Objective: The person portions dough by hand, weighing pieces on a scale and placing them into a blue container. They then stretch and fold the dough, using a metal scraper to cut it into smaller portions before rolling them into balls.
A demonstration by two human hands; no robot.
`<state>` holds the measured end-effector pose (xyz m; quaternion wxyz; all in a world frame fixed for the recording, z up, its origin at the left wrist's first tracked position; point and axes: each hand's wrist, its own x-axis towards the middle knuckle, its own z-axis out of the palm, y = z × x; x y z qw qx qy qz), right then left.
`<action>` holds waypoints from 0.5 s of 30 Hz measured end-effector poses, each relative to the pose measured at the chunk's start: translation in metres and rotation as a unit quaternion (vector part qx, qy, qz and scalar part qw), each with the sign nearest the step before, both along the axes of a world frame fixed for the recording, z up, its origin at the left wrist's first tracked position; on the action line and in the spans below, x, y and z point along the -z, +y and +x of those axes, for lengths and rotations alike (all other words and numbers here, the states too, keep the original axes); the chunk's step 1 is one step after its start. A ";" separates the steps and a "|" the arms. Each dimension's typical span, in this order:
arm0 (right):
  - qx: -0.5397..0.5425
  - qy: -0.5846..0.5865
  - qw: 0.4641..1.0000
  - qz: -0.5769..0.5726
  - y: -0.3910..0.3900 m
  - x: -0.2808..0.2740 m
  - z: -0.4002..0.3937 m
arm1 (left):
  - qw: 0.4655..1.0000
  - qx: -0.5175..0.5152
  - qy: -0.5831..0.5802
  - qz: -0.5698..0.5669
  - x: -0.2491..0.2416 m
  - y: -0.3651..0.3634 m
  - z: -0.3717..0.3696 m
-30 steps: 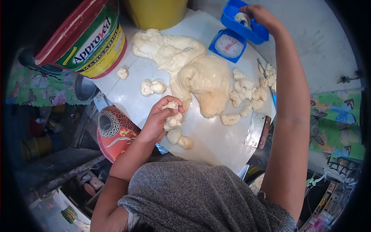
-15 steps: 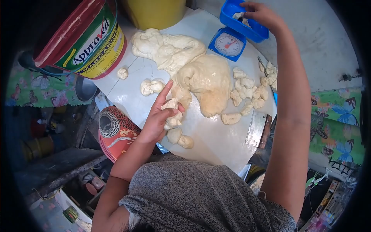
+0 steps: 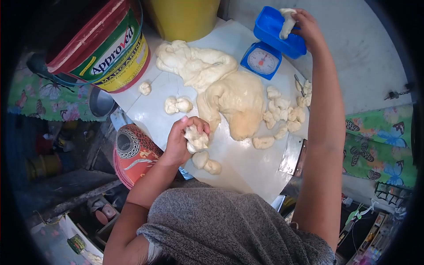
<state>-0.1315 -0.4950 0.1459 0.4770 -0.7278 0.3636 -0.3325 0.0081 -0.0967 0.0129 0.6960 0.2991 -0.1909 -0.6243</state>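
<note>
Over the blue scale pan (image 3: 270,30), the right hand (image 3: 308,30) grips a dough strip (image 3: 288,23); the left hand (image 3: 180,140) clutches dough (image 3: 196,140).

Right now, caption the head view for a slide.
Left hand grips dough; right hand lifts a piece at the blue scale tray.

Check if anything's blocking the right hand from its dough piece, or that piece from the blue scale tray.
Nothing visible in either gap. The right hand already grips the dough piece, which hangs at the open top of the blue scale tray; can't tell if they touch.
</note>
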 end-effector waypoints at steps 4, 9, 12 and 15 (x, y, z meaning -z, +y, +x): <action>0.002 -0.239 0.971 0.012 0.053 -0.024 -0.018 | 0.995 0.028 -0.091 0.041 0.006 0.002 0.000; -0.151 -0.323 0.916 0.184 0.181 0.004 -0.036 | 0.978 -0.003 -0.196 0.067 -0.028 -0.002 -0.016; -0.143 -0.296 0.887 0.324 0.258 0.037 -0.032 | 0.989 0.045 -0.134 0.031 -0.028 0.000 -0.027; -0.114 -0.297 0.857 0.406 0.298 0.081 -0.041 | 0.995 0.073 -0.070 0.002 -0.019 0.003 -0.037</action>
